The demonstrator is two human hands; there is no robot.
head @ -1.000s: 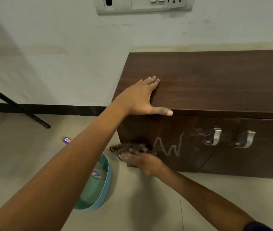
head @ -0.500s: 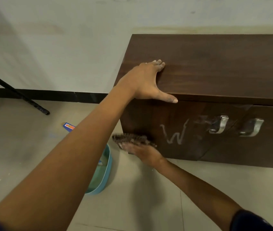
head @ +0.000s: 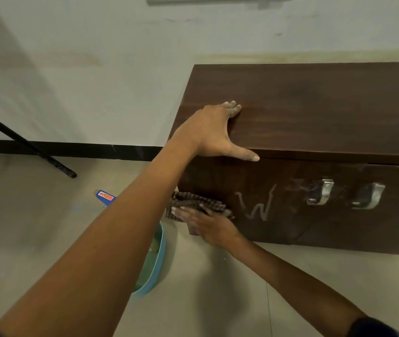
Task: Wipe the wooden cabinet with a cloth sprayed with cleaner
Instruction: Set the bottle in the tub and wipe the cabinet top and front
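1. The cabinet (head: pixel 315 113) stands on the floor (head: pixel 218 300) at the right, its back against the far wall (head: pixel 96 69).
2. The left hand (head: pixel 214 132) lies flat on the cabinet's top at its near left corner, thumb over the front edge.
3. Below it, the right hand (head: pixel 208 224) presses the cloth (head: pixel 193 205) against the left part of the cabinet's front.
4. A smeared mark (head: pixel 257 205) lies on the front just right of the cloth; two handles (head: pixel 320 192) sit further right.
5. A basin (head: pixel 154 259) rests on the floor left of the cabinet, partly hidden under the left forearm.
6. A small packet (head: pixel 105 196) lies on the floor beyond the basin.
7. A pole (head: pixel 23 142) slants to the floor at far left.
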